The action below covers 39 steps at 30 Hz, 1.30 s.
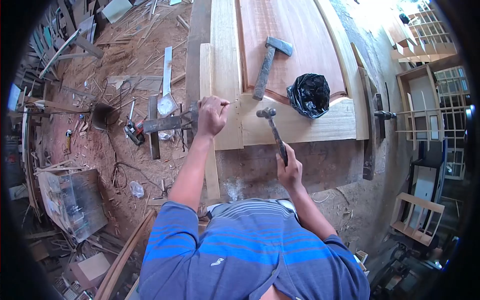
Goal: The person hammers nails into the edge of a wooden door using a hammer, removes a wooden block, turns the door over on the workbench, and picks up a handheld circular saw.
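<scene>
My right hand (290, 169) is wrapped round the handle of a small hammer (273, 129), whose metal head is over the bottom rail of a wooden door panel (298, 124). Closed near the panel's left edge is my left hand (213, 115), with thumb and finger pinched together; anything between them is too small to make out. It lies above a narrow wood strip (206, 67) and beside the end of a metal bar clamp (167, 123). A hatchet (270, 62) rests on the panel, and right of it stands a black plastic bag (309, 96), open at the top.
Another clamp (384, 115) sits at the panel's right side. Wood scraps and shavings cover the floor (120, 60) on the left, where a power tool (134, 132) and cables lie. A worn box (72, 202) stands lower left, with wooden frames (417, 217) at right.
</scene>
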### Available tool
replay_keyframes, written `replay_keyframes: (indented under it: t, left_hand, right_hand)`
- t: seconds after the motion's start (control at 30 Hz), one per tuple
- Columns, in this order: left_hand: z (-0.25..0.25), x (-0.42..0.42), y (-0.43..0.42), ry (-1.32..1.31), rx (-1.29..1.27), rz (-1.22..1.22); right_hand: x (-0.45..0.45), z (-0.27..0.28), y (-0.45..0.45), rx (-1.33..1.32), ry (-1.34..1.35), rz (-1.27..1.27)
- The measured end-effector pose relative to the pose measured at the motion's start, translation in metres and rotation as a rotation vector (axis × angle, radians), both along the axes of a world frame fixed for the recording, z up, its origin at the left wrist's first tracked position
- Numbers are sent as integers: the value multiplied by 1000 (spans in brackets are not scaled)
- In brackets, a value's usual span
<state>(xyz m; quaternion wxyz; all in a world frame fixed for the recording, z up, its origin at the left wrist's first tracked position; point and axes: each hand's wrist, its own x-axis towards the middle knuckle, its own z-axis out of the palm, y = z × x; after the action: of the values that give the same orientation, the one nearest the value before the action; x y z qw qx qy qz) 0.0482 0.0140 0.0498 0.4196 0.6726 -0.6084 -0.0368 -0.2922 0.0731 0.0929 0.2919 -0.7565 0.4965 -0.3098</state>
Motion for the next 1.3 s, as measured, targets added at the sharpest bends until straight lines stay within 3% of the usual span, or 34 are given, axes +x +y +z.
replay_keyframes:
  t: [0.33, 0.53, 0.73, 0.9, 1.0, 1.1, 1.2, 1.3]
  left_hand:
    - [5, -16, 50, -16, 150, -17]
    - [1, -15, 49, -17, 132, -35]
    - [3, -14, 48, -29, 147, -46]
    - [-1, -14, 49, -19, 149, -43]
    - [0, -14, 49, -34, 148, -46]
    - [-4, -15, 47, -56, 118, -46]
    - [-6, -13, 46, -51, 165, -48]
    - [-3, -16, 48, -46, 143, -55]
  right_hand:
    - [13, 2, 14, 44, 22, 58]
    - [41, 12, -4, -157, 5, 125]
    - [42, 17, -2, 43, 392, 206]
    - [59, 74, -7, -309, -76, 84]
    - [58, 61, -6, -329, -46, 82]
    - [42, 21, -1, -30, 370, 157]
    - [35, 41, -2, -18, 349, 140]
    - [47, 63, 3, -157, 50, 90]
